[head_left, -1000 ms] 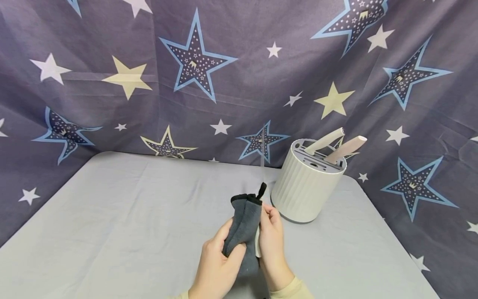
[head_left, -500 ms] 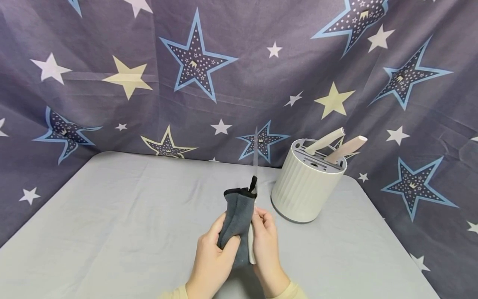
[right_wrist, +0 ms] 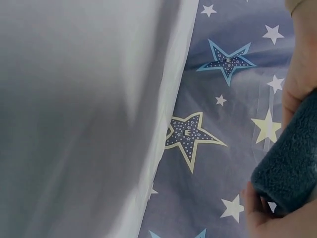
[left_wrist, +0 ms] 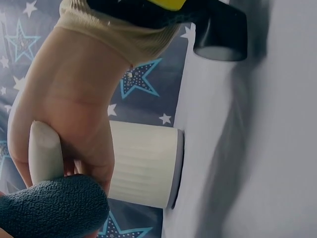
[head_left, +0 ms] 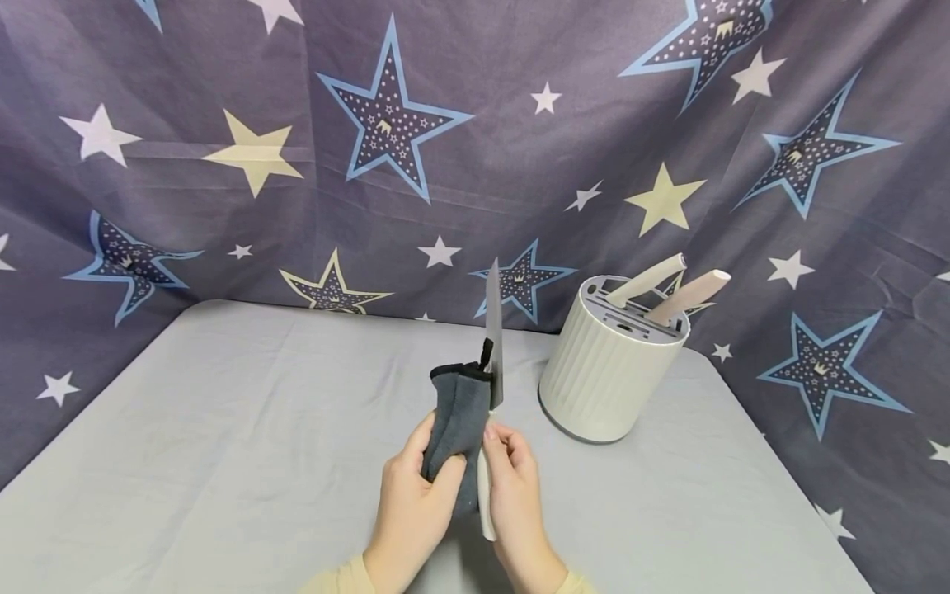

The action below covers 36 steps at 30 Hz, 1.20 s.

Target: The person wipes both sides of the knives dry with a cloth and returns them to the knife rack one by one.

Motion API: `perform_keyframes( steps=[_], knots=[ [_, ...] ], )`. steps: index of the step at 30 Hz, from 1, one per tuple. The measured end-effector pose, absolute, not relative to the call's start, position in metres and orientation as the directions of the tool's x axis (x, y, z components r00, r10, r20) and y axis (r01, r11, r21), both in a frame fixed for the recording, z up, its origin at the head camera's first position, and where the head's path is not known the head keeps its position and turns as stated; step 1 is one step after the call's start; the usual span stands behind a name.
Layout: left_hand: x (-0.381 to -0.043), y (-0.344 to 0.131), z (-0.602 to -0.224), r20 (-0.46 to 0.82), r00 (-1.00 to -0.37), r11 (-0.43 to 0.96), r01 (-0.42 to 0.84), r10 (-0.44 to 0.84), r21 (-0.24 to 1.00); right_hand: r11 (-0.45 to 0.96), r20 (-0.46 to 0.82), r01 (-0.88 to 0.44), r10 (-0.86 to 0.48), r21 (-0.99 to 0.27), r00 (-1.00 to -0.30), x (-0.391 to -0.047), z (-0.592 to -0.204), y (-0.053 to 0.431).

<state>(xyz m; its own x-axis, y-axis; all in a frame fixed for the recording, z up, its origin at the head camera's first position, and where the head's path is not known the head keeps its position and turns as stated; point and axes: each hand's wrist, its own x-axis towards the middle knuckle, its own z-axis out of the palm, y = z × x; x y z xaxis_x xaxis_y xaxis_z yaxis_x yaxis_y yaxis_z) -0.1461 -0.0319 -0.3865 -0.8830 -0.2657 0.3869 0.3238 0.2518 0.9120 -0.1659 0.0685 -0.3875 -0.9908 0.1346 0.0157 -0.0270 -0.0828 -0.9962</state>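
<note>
In the head view a knife [head_left: 495, 346] stands point up, its broad metal blade rising above both hands. My right hand [head_left: 518, 487] grips its off-white handle [head_left: 485, 499] from the right side. A folded dark grey cloth [head_left: 454, 429] with black trim and a small black loop is held in my left hand [head_left: 414, 499], thumb across its front. The cloth lies alongside the knife, near the lower blade and handle; whether it touches the blade I cannot tell. The left wrist view shows the handle's butt [left_wrist: 45, 153] just behind the cloth [left_wrist: 54, 206].
A ribbed off-white knife block [head_left: 609, 384] stands on the table [head_left: 223, 462] to the right of my hands. A pale-handled knife [head_left: 646, 282] and a pinkish-handled one [head_left: 688, 297] stick out of its slots. Star-patterned fabric [head_left: 460, 58] hangs behind the table.
Both hands have shifted left and slightly downward in the head view, carrying the cloth and knife. The blade has turned from nearly edge-on to showing its flat side, and more of the handle shows.
</note>
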Motion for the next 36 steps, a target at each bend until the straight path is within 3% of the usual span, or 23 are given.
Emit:
perform_keyframes(
  steps=[20,29,36],
  knots=[
    [-0.136,-0.032,-0.38,0.318,-0.922,0.202,0.275,-0.222,0.94,-0.085,0.04,-0.05,0.117,-0.995,-0.992,-0.168,-0.38,0.073],
    [-0.132,-0.032,-0.38,0.238,-0.96,0.131,0.22,-0.147,0.967,-0.137,0.06,-0.083,0.168,-0.987,-0.984,-0.176,-0.377,0.081],
    [-0.129,-0.034,-0.379,0.167,-0.985,0.066,0.164,-0.049,0.984,-0.1,0.093,-0.117,0.218,-0.988,-0.972,-0.182,-0.375,0.087]
  ],
)
